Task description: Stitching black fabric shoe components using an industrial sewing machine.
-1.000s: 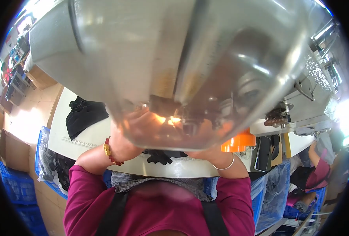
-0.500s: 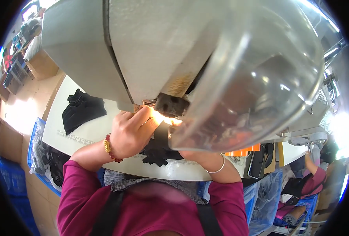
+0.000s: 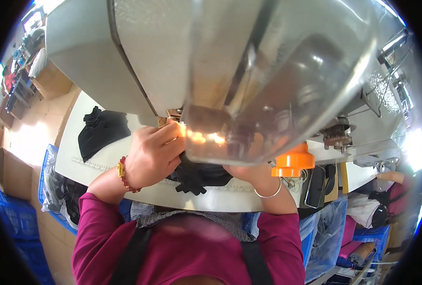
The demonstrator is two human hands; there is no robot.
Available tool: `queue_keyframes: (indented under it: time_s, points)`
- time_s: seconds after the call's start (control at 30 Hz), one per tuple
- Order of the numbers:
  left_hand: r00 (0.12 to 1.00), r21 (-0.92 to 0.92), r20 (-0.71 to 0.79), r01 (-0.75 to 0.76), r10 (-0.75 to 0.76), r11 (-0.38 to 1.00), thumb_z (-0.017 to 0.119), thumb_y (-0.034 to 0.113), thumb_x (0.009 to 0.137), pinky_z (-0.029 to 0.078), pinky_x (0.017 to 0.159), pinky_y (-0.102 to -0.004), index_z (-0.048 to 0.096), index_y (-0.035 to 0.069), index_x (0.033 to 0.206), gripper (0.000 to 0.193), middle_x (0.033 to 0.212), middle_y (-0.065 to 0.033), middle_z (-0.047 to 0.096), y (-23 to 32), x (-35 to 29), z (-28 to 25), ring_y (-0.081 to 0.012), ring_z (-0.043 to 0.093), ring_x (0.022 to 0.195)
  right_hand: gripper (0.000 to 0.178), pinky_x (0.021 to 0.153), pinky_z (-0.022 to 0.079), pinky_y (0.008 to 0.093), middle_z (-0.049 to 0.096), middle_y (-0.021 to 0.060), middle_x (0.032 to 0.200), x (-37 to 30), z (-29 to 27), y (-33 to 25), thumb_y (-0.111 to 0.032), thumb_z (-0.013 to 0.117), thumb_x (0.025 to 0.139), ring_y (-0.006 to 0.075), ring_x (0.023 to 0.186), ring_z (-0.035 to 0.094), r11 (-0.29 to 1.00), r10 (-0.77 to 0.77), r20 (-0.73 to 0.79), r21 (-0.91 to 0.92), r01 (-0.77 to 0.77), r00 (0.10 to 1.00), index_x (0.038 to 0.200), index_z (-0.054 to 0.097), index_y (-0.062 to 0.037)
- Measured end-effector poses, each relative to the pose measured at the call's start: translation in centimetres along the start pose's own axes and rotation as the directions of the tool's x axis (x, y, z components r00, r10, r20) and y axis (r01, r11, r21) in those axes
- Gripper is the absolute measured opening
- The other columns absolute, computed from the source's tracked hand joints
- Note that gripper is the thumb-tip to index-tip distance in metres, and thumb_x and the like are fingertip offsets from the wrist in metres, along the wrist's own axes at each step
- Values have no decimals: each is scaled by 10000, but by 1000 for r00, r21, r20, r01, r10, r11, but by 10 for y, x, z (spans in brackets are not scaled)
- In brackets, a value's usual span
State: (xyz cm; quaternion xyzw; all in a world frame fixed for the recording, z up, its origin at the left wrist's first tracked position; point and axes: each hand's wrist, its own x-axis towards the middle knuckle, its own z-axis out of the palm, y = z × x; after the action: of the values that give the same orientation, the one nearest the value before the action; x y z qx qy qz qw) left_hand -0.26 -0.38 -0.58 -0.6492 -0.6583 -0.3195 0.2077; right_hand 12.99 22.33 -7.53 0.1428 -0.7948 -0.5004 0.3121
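My left hand (image 3: 152,154) is at the needle area of a large grey sewing machine (image 3: 144,52), its fingers bent and pressed together at the edge of a black fabric piece (image 3: 192,176). Glare from the machine's lamp blurs its fingertips. My right hand (image 3: 249,172) lies by the fabric's right side; its fingers sit behind the clear plastic shield (image 3: 277,118) and are hard to make out. The fabric rests on the white sewing table (image 3: 220,202) between both hands, several notched ends spread toward me. More stacked black fabric pieces (image 3: 104,130) lie on the table at the left.
An orange plastic part (image 3: 294,160) stands right of my right hand, near dark flat objects (image 3: 315,187). Blue crates (image 3: 47,183) with bagged dark cloth flank the table. Cardboard boxes (image 3: 52,80) stand at the far left. A co-worker's arm (image 3: 391,178) shows at the far right.
The clear shield has shifted left in view and the orange part shows more fully. My right hand is slightly farther right and up; the black fabric spreads wider. My left hand stays by the needle.
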Motion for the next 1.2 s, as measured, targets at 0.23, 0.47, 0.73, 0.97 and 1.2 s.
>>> queue_keyframes:
  time_s: [0.23,0.47,0.73,0.97,1.2]
  points:
    - [985,98,-16,-170,172,981,718,41,627,535,599,-323,674,18,880,257,930,-74,634,7,0,7,-237,642,813,381,870,478,412,618,95,1105,2,4,2,-105,700,798,272,998,612,929,145,-81,354,-107,986,1170,627,-75]
    - [990,54,-23,-137,138,989,710,43,638,534,616,-328,650,22,866,237,891,-65,623,7,0,7,-246,640,801,330,856,486,432,635,129,1092,7,-1,2,-68,686,801,301,968,637,709,333,-102,683,-177,938,1128,661,-36]
    - [985,95,-24,-167,170,981,702,51,606,543,620,-326,662,19,885,285,925,-73,648,6,-2,10,-241,662,829,327,831,499,414,641,129,1094,10,-5,0,-84,689,807,298,916,649,435,486,-69,884,-172,871,1126,652,-21]
    - [990,111,-30,-136,140,985,705,64,643,549,642,-313,679,23,953,314,970,-64,670,9,-5,12,-222,671,859,302,795,494,413,648,124,1079,9,-8,9,-143,677,808,301,891,646,387,531,-82,909,-156,843,1093,661,-46]
    - [978,84,-124,-160,170,983,599,110,443,414,471,-324,557,57,646,214,696,-45,524,7,9,16,-203,521,556,283,758,489,411,656,119,1064,14,-15,8,-202,666,809,304,866,643,333,573,-80,932,-142,816,1060,671,-72]
